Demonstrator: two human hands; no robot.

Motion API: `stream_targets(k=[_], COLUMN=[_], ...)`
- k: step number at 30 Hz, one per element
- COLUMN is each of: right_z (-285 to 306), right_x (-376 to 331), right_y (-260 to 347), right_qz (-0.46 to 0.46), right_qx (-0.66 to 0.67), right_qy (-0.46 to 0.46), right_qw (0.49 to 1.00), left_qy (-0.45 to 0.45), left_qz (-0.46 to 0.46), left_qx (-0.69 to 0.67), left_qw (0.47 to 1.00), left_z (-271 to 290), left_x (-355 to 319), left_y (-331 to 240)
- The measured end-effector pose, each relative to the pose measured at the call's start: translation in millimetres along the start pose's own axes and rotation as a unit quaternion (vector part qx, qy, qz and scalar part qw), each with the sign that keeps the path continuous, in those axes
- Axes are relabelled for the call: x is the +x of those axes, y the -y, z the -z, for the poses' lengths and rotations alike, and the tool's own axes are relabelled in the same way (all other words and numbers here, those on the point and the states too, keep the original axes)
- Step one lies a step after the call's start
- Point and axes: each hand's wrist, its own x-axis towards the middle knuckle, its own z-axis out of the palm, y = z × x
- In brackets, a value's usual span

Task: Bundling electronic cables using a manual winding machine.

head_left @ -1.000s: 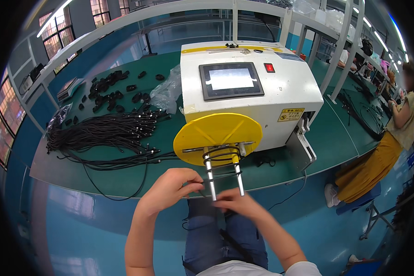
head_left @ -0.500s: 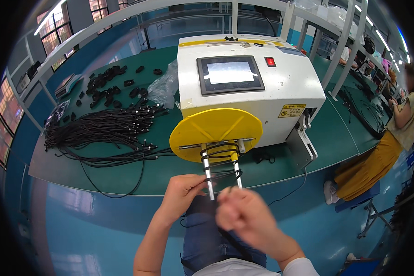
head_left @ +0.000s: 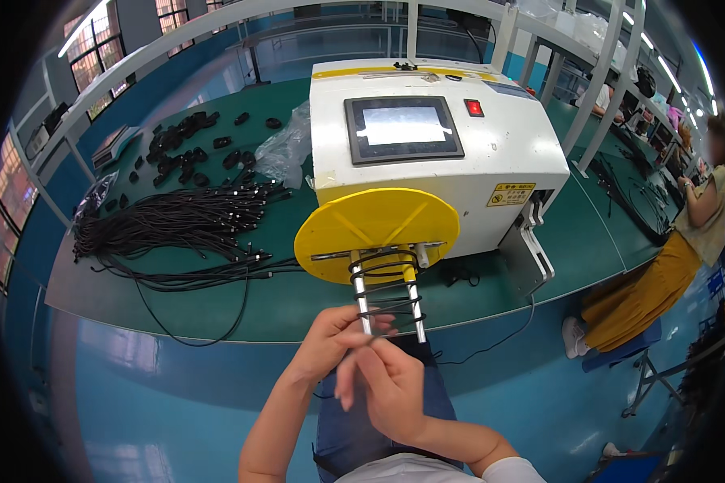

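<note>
A black cable winds in several loops around two silver rods that stick out from a round yellow disc. My left hand is closed at the near end of the left rod, its fingertips pinching the cable where it leaves the loops. Just to its right, my right hand has its fingers curled and slightly blurred. Its fingertips meet those of the left hand below the rods, and what they hold is hidden.
Behind the disc stands a white machine with a screen and a red switch. A bundle of black cables, small black parts and a clear plastic bag lie on the green table. A person stands at right.
My right hand has moved left and down from beside the right rod to meet my left hand. The near cable loops sit more spread along the rods. My left hand has barely shifted.
</note>
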Motion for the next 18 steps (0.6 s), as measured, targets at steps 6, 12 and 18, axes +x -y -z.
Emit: stream_targets(k=[6, 12, 18], right_z=[-2.2, 34.7, 71.4], right_x=[7.8, 42.7, 49.5], right_y=[-38.3, -98.5, -54.2], right_qz=[-0.017, 0.020, -0.095], right_qx=[-0.014, -0.053, -0.175], right_qy=[0.024, 0.041, 0.074], right_qw=[0.999, 0.998, 0.977], left_qy=[-0.024, -0.044, -0.115], left_qz=[-0.004, -0.095, -0.201], left_qx=[0.065, 0.340, 0.525], left_qw=[0.998, 0.935, 0.819], left_z=[28.0, 13.8, -1.9], left_x=[-8.6, -31.1, -27.6], left_y=[-18.1, -64.0, -58.1])
